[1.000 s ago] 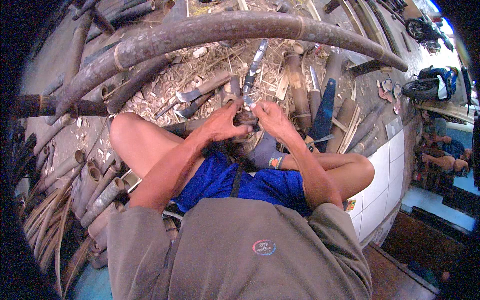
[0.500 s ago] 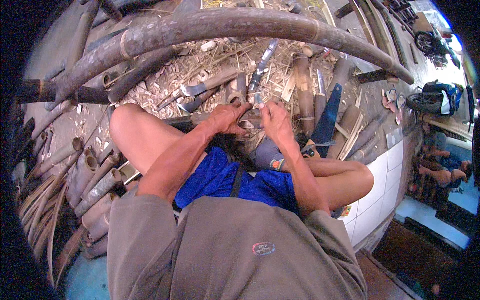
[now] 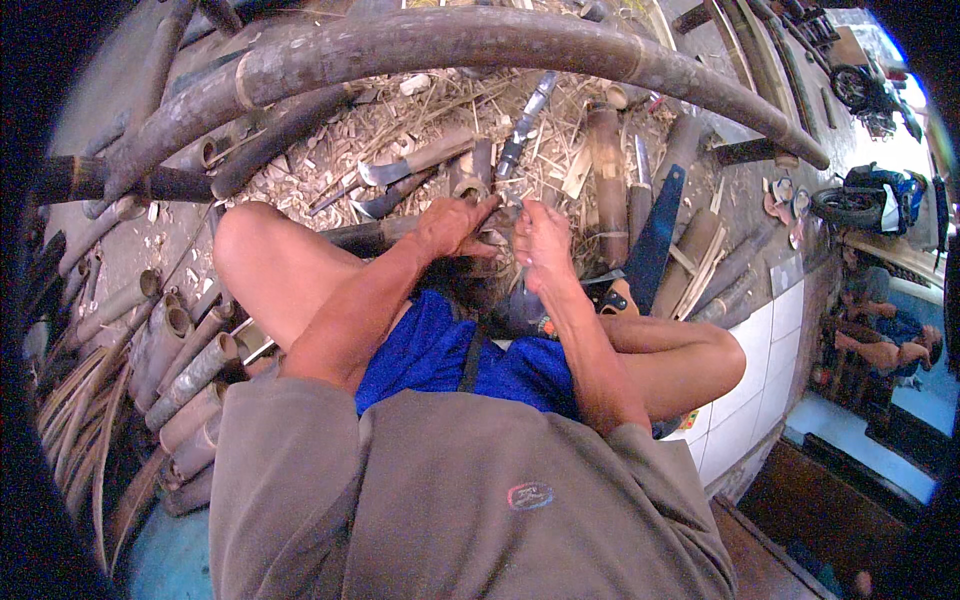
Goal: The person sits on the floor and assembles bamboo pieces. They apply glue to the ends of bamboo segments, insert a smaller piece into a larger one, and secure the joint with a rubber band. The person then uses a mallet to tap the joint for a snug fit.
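- The person sits on the floor (image 3: 300,170) with bare knees spread; both hands meet between the knees, above the blue shorts (image 3: 440,350).
- The left hand (image 3: 455,225) is closed around a small piece of bamboo (image 3: 500,222), fingers curled over it, thumb side towards the other hand.
- The right hand (image 3: 543,245) is closed too, pressed against the same piece; what else it grips, if anything, is hidden behind the fingers, so I cannot tell.
- The piece sits between the two hands, clear of the floor, just in front of the knives (image 3: 400,175) that lie among the shavings.
- Judgement: the work is fine trimming or shaping held in the hands. Done well, it calls for elbows braced on the thighs, short controlled strokes, and any cutting edge directed away from the holding fingers and the bare legs.
- Risk noted: the two hands are touching, so a slip has little room before it meets skin.
- Around the work: a thick bamboo pole (image 3: 450,45) arches across the far side of the floor, cut bamboo tubes (image 3: 180,350) are stacked by the left knee, and a blue-handled saw (image 3: 655,235) lies by the right knee.
- Other people sit at the right edge, well apart.
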Demonstrator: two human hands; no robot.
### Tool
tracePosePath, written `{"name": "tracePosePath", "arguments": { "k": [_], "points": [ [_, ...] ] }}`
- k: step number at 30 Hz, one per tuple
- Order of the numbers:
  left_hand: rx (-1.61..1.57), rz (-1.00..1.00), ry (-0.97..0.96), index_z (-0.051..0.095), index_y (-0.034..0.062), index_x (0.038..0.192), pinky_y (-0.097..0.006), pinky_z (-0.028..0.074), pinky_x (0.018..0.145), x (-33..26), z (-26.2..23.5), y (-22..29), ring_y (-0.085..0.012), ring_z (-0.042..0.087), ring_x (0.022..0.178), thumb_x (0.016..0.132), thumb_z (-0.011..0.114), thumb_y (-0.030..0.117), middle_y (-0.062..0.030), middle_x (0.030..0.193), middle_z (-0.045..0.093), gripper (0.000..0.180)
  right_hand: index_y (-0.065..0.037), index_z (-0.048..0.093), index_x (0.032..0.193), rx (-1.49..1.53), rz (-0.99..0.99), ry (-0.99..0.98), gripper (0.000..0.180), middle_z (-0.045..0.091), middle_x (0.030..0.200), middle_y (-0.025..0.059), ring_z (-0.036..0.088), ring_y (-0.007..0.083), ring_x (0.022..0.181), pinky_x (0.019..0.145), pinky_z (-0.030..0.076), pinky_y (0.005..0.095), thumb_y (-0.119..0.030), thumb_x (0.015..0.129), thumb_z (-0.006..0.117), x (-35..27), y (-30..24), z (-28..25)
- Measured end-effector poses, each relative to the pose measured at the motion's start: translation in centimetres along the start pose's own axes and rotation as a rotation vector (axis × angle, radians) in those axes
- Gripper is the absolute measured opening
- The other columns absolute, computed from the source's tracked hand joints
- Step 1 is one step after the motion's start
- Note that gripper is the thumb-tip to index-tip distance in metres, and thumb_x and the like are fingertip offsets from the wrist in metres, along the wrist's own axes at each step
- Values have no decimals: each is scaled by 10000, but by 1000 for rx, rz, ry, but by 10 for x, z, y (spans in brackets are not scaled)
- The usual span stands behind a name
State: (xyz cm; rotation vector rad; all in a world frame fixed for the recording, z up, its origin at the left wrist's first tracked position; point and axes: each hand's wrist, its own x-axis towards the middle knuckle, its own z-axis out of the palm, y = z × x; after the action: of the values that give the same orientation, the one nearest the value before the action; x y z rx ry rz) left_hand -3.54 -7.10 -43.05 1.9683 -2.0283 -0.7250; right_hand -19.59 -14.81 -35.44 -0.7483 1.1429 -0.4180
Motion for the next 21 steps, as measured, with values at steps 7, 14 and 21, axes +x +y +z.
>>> {"name": "tracePosePath", "arguments": {
  "k": [7, 14, 21],
  "points": [
    [-59, -13, 41, 436, 54, 1455, -513, 544, 803, 7, 20, -16, -440, 687, 929, 767, 733, 647, -237, 944, 705, 955, -150, 459, 742, -296, -263, 55, 329, 413, 565, -63, 364, 59, 427, 361, 264, 254, -310, 1022, 522, 11, 46, 8],
    [-49, -93, -98, 424, 87, 1442, -506, 544, 835, -3, 1, 13, -433, 681, 983, 723, 760, 666, -238, 1073, 689, 982, -173, 423, 780, 303, 4, 115, 307, 374, 615, -57, 304, 70, 438, 360, 235, 250, -326, 1021, 537, -37, 45, -3],
    [18, -79, 27, 418, 91, 1437, -500, 549, 822, 5, 23, -3, -420, 676, 1014, 728, 774, 642, -228, 1153, 648, 965, -185, 442, 798, 552, 215, 101, 249, 306, 584, -70, 247, 72, 437, 363, 185, 254, -228, 1010, 566, -15, 61, -24]
  ]
}}
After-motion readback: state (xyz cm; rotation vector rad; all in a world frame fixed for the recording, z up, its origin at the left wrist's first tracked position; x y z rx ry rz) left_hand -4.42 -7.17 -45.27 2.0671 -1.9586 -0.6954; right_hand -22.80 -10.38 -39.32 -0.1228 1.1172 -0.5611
